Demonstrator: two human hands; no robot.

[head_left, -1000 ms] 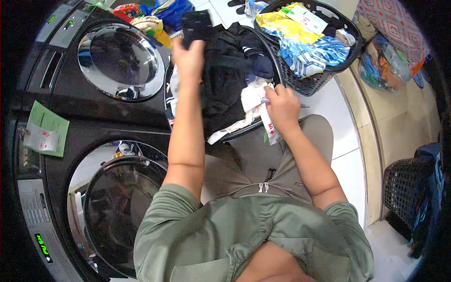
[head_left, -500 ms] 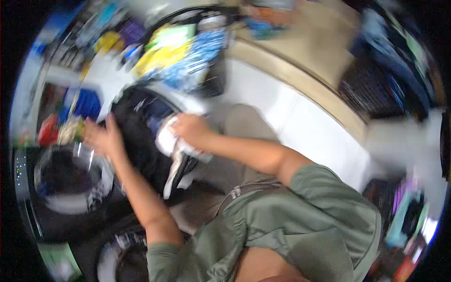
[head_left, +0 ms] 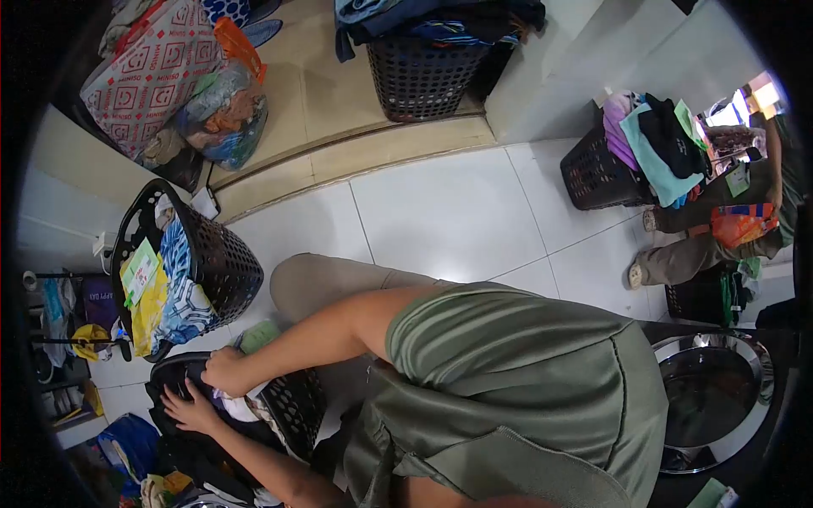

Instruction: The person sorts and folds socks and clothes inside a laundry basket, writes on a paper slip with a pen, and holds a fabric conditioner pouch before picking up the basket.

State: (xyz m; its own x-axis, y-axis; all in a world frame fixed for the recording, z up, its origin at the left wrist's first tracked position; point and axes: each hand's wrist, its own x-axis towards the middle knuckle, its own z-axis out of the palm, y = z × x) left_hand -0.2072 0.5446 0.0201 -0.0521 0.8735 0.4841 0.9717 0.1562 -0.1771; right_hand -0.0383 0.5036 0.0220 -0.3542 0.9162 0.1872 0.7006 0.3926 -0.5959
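In the head view, a black laundry basket (head_left: 292, 411) full of clothes stands at my knees. My left hand (head_left: 190, 411) rests with spread fingers on dark clothes (head_left: 182, 444) at the basket's side. Close beside it, my right hand (head_left: 224, 372) is closed, knuckles up, over the clothes near the far rim. What its fingers grip is hidden. White cloth (head_left: 241, 408) lies just under my right wrist. A green paper slip (head_left: 257, 336) shows behind the right forearm.
Another black basket (head_left: 222, 258) with yellow and blue clothes stands just beyond. Stuffed bags (head_left: 152, 80) and a basket of dark clothes (head_left: 423, 76) sit on the raised step. At right are a basket (head_left: 593, 173), a person (head_left: 749, 203) holding an orange package, and a round washer door (head_left: 711, 394).
The view has swung to the right. My left hand came down from beside the washer door onto the dark clothes. My right hand, earlier on white cloth, is now at the basket's far side.
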